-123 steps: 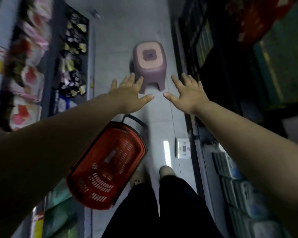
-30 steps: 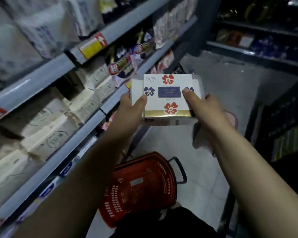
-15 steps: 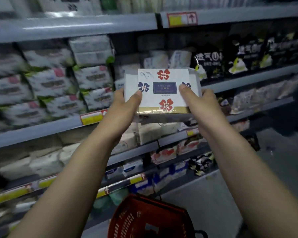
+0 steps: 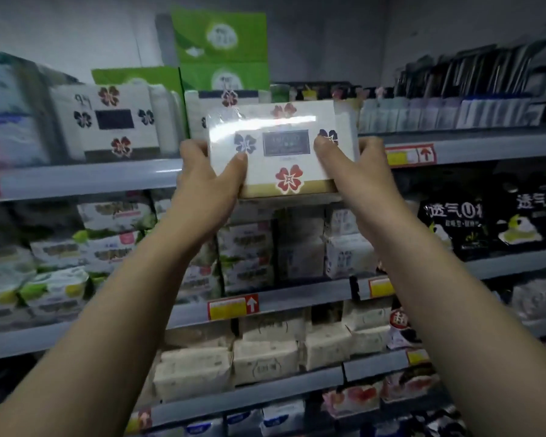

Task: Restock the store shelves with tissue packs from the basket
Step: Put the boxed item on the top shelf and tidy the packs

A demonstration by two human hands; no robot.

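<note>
— up at the top shelf (image 4: 92, 178), where's the pack (image 4: 284, 149)?
— in the air, print facing the camera, just in front of the shelf lip. its bottom edge is about level with the lip. i can't tell if it touches.
— grip?
— left hand (image 4: 208, 181) and right hand (image 4: 353, 165) each pinch one short end, thumbs pressed on the printed front, fingers curled round behind. probably two hands because the pack is wide and the wrap is glossy, with glare across the top, so it could slip.
— why that spot?
— same flower print as the stock already there: a left pack (image 4: 114, 121) standing on the shelf and a rear pack (image 4: 227, 99) right behind the held one. so it likely goes in with its kind, front out like them.
— room for it?
— the held pack hides the slot, so i can't tell.
— anything else?
— green boxes (image 4: 221, 42) stacked above at the back, a price tag (image 4: 410, 154) on the lip to the right, other packs on the lower shelves. basket not in view.
</note>
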